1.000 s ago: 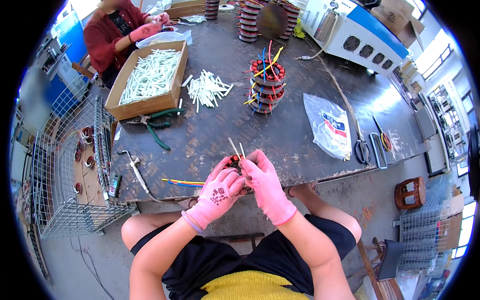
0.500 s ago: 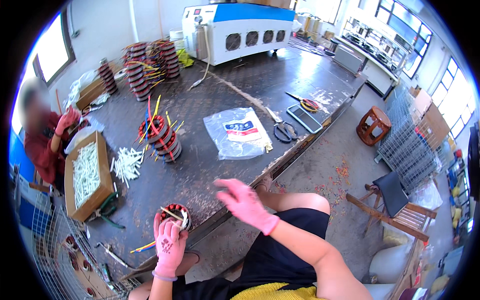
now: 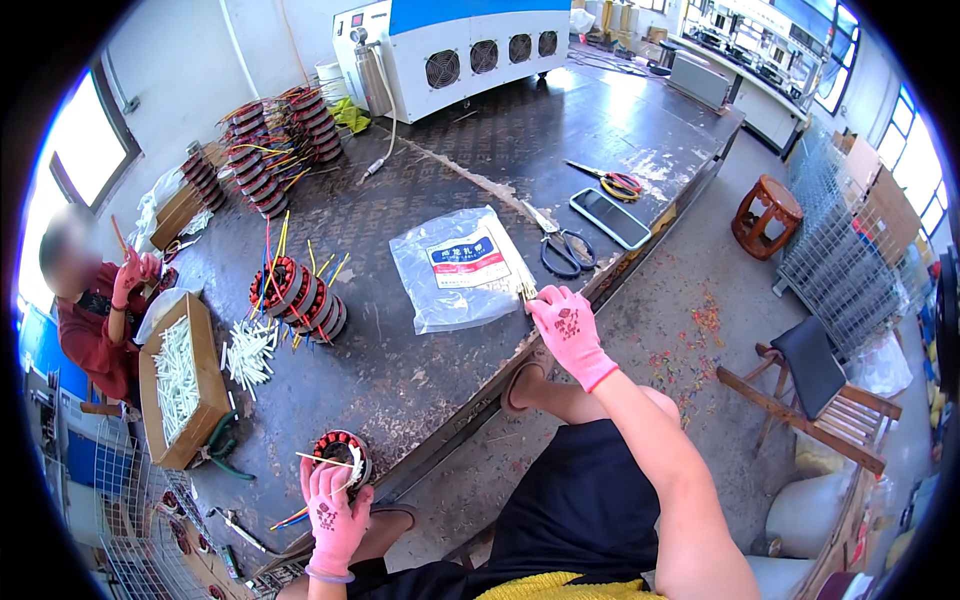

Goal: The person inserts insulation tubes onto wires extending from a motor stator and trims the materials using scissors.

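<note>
At the table's near edge my left hand (image 3: pixel 332 508), in a pink glove, grips a motor stator (image 3: pixel 340 447) with red coils. A thin pale strip lies across the stator, and white material shows at its right rim. Blue, red and yellow wires (image 3: pixel 290 519) stick out beside the hand. My right hand (image 3: pixel 568 332), also gloved in pink, has its fingers pinched at the mouth of a clear plastic bag (image 3: pixel 430 303). Thin off-white cable ties (image 3: pixel 524 280) poke out there; the fingertips are on their ends. Beyond this hand lie dark-handled scissors (image 3: pixel 565 252).
Left of centre stand stacked stators (image 3: pixel 300 300), beside loose white tubes (image 3: pixel 250 352) and a box of them (image 3: pixel 178 380). A phone (image 3: pixel 610 219) and red-yellow scissors (image 3: pixel 617 184) lie farther off. A co-worker (image 3: pixel 95 310) sits left. A white-blue machine (image 3: pixel 480 55) stands behind.
My right hand has moved forward and right to the bag's mouth, its fingers closing at the tie ends. My left hand still grips the stator. The view has shifted slightly.
</note>
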`<state>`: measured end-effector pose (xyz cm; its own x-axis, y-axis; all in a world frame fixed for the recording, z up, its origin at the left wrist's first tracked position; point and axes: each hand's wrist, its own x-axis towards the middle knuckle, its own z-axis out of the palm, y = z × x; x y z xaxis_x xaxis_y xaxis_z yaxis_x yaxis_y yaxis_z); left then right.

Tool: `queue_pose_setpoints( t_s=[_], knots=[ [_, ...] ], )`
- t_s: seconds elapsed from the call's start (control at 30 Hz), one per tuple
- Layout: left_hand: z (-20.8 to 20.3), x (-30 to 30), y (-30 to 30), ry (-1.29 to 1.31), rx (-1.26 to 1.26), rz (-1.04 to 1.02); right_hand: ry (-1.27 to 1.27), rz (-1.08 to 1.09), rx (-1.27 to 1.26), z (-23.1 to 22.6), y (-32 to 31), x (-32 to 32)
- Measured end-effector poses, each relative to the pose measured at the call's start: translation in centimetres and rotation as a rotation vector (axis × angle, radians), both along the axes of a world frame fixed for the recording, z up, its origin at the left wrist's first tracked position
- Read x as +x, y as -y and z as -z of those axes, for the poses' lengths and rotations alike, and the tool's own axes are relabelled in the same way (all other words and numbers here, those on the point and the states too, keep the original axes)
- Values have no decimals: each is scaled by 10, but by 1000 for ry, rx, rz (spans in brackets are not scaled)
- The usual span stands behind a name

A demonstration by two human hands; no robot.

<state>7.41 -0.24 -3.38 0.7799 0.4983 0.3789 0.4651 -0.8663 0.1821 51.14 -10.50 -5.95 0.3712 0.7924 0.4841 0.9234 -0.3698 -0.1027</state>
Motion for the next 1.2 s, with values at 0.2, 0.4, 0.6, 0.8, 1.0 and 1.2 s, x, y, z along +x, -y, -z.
queue_pose_setpoints(
  t_s=[0.2,0.4,0.6,0.8,1.0,1.2],
  knots=[
    [-1,4,0,17,-3,12,14,-52,-18,-8,12,-2],
    [-4,4,1,36,-26,5,150,-188,-240,-20,19,-1],
    [-4,1,0,65,-19,28,178,-264,-151,-21,24,-5],
    [-4,10,2,60,-20,45,125,-337,-121,-16,30,3],
    [-7,-7,1,86,-32,-16,51,-506,-45,-29,16,-4],
    [-36,-2,-14,45,-139,172,-184,-439,-62,-23,33,8]
  ],
)
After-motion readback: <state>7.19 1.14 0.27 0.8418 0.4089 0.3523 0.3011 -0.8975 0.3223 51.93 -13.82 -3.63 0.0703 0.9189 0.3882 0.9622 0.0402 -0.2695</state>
